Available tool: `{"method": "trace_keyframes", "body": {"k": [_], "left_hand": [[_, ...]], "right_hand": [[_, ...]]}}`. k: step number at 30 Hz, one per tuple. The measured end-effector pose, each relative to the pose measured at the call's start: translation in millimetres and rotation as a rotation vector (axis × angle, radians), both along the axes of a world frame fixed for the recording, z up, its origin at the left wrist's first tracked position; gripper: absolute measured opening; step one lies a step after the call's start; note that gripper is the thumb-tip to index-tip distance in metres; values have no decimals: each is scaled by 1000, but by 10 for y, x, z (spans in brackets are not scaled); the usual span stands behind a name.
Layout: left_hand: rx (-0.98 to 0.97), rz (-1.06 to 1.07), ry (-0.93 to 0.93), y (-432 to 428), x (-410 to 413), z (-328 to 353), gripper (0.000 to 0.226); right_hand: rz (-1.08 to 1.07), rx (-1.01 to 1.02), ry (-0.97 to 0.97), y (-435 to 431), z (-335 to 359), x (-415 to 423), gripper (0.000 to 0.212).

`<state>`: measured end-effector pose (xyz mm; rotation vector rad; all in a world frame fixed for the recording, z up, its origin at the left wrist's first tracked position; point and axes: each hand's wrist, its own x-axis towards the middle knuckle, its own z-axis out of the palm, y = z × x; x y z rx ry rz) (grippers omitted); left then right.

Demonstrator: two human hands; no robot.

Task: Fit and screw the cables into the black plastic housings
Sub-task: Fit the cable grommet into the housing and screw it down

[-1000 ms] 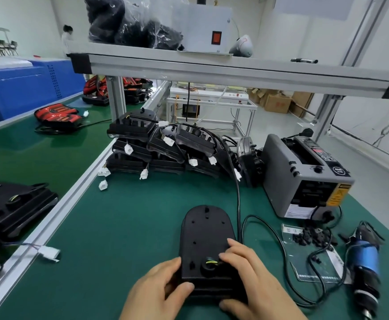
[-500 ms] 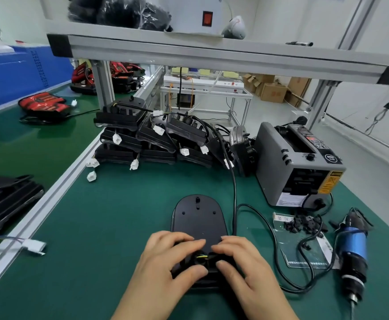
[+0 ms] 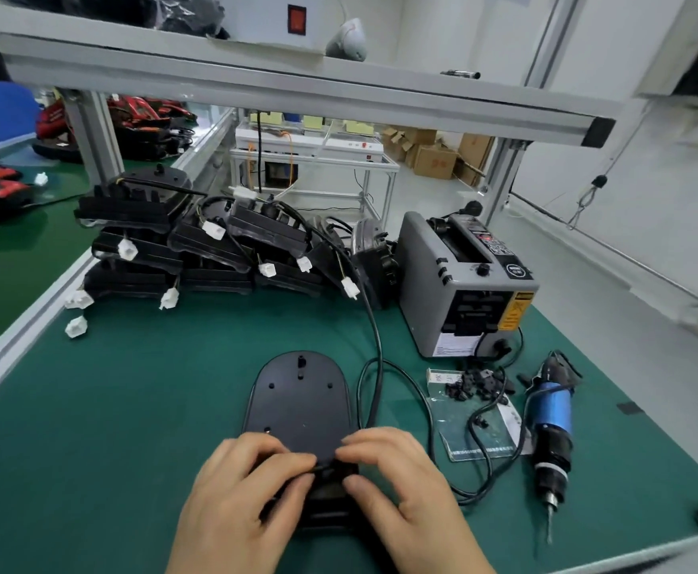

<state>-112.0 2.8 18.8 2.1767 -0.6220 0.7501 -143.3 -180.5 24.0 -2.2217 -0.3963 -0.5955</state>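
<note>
A factory assembly workshop. A green-matted counter (image 3: 131,408) under an aluminium-framed shelf (image 3: 297,93) carries stacked black housings (image 3: 214,250) with white connectors, a grey tape dispenser (image 3: 459,292) and a blue electric screwdriver (image 3: 550,424). Cardboard boxes (image 3: 434,159) sit on the floor behind.

1 view only, from a camera on the person's head, facing forward and down over the green table (image 3: 131,408). It sits close above the 2 hands: the left hand (image 3: 239,503) and right hand (image 3: 405,490) fill the near edge, at the black housing (image 3: 299,399). The wide lens bends the shelf beam (image 3: 297,89) across the far top and takes in the grey machine (image 3: 434,283) at right.
</note>
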Motion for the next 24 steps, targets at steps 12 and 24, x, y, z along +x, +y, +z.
{"method": "trace_keyframes", "body": {"k": [12, 24], "left_hand": [[17, 21, 83, -32, -75, 72, 25], [16, 13, 89, -25, -73, 56, 25]], "right_hand": [[-600, -525, 514, -1126, 403, 555, 21], [-623, -806, 559, -1426, 200, 917, 19]]}}
